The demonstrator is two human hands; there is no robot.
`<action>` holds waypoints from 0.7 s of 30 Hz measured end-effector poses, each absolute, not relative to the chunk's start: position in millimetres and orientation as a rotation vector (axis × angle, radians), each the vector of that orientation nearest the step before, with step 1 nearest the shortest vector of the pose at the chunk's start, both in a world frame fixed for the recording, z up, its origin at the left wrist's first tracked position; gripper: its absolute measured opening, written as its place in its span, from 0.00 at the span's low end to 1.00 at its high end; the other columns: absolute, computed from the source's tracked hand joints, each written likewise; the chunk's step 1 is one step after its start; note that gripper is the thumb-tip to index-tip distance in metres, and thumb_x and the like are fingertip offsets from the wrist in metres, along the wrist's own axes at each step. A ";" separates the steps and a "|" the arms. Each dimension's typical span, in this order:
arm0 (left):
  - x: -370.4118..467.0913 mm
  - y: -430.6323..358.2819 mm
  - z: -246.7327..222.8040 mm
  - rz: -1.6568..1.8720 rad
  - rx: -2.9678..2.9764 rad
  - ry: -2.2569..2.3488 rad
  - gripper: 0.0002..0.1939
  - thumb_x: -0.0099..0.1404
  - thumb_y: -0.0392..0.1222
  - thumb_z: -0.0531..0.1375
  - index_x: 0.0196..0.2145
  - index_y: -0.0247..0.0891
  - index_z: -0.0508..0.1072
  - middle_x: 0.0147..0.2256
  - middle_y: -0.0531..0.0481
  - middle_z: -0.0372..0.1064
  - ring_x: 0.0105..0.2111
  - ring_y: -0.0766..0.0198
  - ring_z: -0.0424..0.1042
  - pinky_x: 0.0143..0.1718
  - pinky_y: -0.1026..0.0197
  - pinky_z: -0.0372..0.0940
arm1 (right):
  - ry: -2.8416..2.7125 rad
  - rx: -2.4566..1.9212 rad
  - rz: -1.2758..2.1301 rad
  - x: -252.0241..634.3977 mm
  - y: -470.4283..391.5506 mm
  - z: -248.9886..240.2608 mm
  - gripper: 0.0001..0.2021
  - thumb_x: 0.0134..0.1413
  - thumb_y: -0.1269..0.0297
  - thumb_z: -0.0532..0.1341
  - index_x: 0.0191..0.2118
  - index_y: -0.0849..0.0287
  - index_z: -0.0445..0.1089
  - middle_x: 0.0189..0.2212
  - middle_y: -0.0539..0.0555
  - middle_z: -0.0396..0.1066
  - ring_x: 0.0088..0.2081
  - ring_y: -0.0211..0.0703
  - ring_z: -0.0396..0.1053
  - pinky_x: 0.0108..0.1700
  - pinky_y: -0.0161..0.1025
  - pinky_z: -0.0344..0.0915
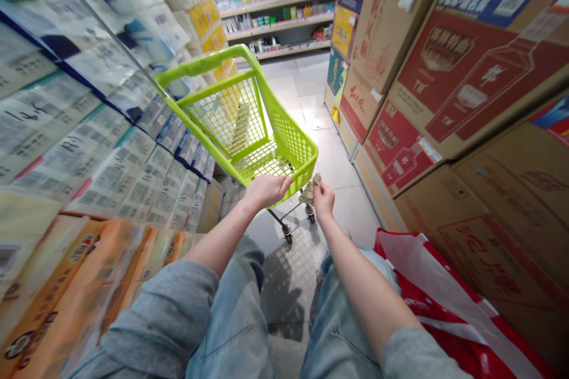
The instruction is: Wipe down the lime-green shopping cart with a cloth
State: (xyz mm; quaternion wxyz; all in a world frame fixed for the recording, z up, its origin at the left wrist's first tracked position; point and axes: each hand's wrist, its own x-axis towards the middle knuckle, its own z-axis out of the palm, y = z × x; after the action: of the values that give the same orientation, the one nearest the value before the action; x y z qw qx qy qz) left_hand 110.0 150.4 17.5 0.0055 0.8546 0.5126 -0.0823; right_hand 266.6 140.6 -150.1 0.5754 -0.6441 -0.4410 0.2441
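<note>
A lime-green plastic shopping cart (284, 124) stands in front of me, tilted in view, with an open mesh basket and dark wheels. My left hand (268, 190) is closed at the near end of the basket, its fingers curled over the green edge. Beside that end, my right hand (324, 198) is closed on a small crumpled, greyish-green rag (310, 188), pinched between thumb and fingers. The rag hangs close to the basket's near corner; whether it touches the plastic, I cannot tell. No goods show inside the basket.
Stacked packs of tissue paper (98, 142) line the left side, with orange packs (89, 284) nearer. Cardboard boxes (480, 59) rise on the right. A red and white bag (448, 302) is by my right leg. Stocked shelves (275, 6) stand across the tiled floor (342, 189).
</note>
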 end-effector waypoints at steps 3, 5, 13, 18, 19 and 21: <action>110.8 145.1 16.7 -0.264 2.715 1.578 0.35 0.68 0.58 0.31 0.37 0.39 0.73 0.32 0.43 0.74 0.35 0.55 0.74 0.34 0.60 0.62 | -0.974 -1.473 0.600 258.0 145.1 -151.5 0.13 0.48 0.66 0.54 0.36 0.61 0.74 0.35 0.56 0.67 0.41 0.44 0.64 0.49 0.43 0.61; 111.2 142.0 16.0 -0.270 2.730 1.566 0.35 0.68 0.58 0.31 0.37 0.39 0.73 0.32 0.42 0.74 0.35 0.55 0.74 0.34 0.59 0.62 | -0.991 -1.466 0.611 249.9 142.9 -151.2 0.13 0.47 0.67 0.54 0.36 0.61 0.74 0.38 0.58 0.65 0.42 0.45 0.64 0.51 0.44 0.61; 107.6 134.8 15.4 -0.278 2.730 1.532 0.31 0.69 0.57 0.35 0.37 0.40 0.72 0.33 0.43 0.74 0.35 0.56 0.74 0.35 0.60 0.62 | -1.223 -1.442 0.488 251.2 128.2 -143.3 0.13 0.50 0.69 0.52 0.37 0.59 0.74 0.42 0.59 0.64 0.47 0.46 0.63 0.54 0.45 0.59; 107.1 130.8 16.1 -0.292 2.771 1.490 0.30 0.69 0.56 0.34 0.37 0.40 0.72 0.32 0.43 0.75 0.34 0.55 0.74 0.33 0.60 0.61 | -1.101 -1.497 0.576 254.5 126.6 -141.8 0.11 0.47 0.67 0.53 0.30 0.60 0.72 0.36 0.58 0.68 0.41 0.45 0.65 0.47 0.43 0.63; 107.0 130.1 16.4 -0.296 2.774 1.494 0.30 0.69 0.56 0.34 0.36 0.40 0.72 0.32 0.43 0.75 0.34 0.55 0.74 0.32 0.60 0.61 | -1.082 -1.497 0.625 255.9 125.8 -142.0 0.10 0.46 0.66 0.53 0.28 0.60 0.72 0.32 0.56 0.68 0.38 0.45 0.65 0.44 0.41 0.63; 107.1 129.2 16.9 -0.311 2.768 1.510 0.30 0.69 0.55 0.34 0.36 0.41 0.72 0.33 0.44 0.75 0.34 0.56 0.74 0.32 0.60 0.61 | -1.028 -1.480 0.756 258.6 122.6 -144.0 0.10 0.45 0.61 0.54 0.24 0.60 0.70 0.24 0.52 0.68 0.31 0.42 0.65 0.36 0.37 0.63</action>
State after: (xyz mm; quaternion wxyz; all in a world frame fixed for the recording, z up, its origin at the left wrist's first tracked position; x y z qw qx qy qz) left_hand 107.1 129.2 16.9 -0.0134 0.8736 0.4765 -0.0982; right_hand 258.6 122.6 -144.0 0.5592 -0.6278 -0.4362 0.3208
